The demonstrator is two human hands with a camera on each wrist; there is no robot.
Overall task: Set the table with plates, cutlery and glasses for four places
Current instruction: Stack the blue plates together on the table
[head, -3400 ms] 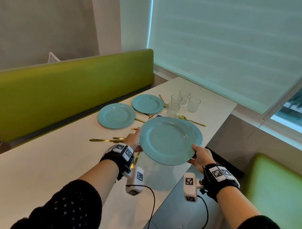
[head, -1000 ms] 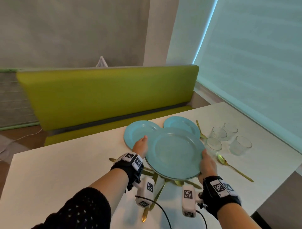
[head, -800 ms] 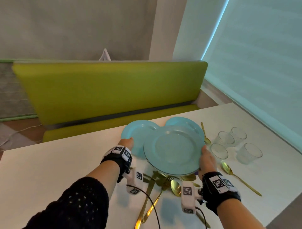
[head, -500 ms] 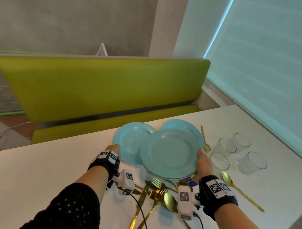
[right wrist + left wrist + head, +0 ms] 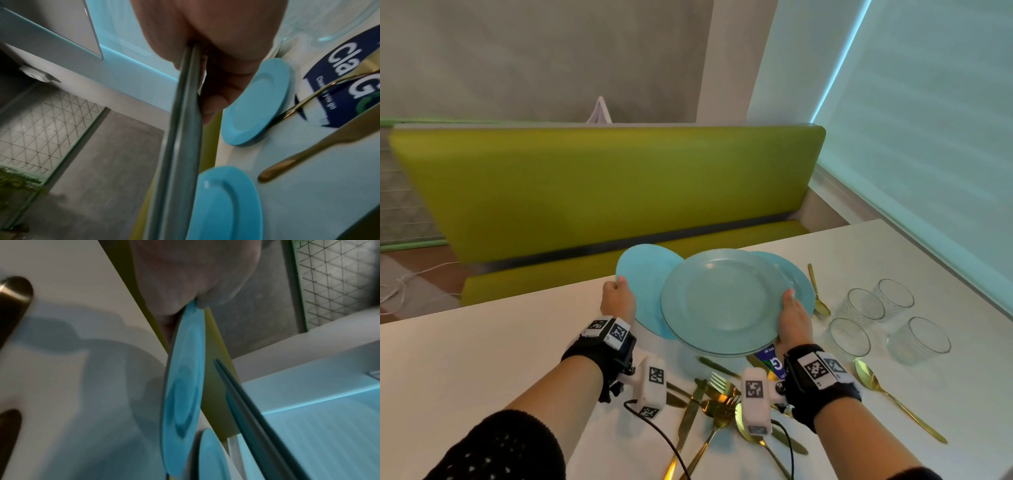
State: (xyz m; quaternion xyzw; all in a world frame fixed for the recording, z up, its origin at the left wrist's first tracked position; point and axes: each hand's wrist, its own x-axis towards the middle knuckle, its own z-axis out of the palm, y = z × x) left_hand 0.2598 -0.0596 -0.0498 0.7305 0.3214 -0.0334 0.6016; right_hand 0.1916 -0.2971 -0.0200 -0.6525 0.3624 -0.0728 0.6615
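My right hand grips the right rim of two stacked large teal plates and holds them above the table; the right wrist view shows their edges pinched between thumb and fingers. My left hand pinches the left rim of a small blue plate, which is tilted up off the table. A second small blue plate lies flat behind the stack. Several clear glasses stand to the right. Gold cutlery lies in a heap below my wrists.
The white table has its far edge just beyond the small plates. A green bench runs behind it. A gold spoon lies at the right, another beside the glasses. A blue printed packet lies under the stack.
My left hand let go of the large plates, moved left and took the small plate's rim, tilting it up. My right hand now carries the stack alone.
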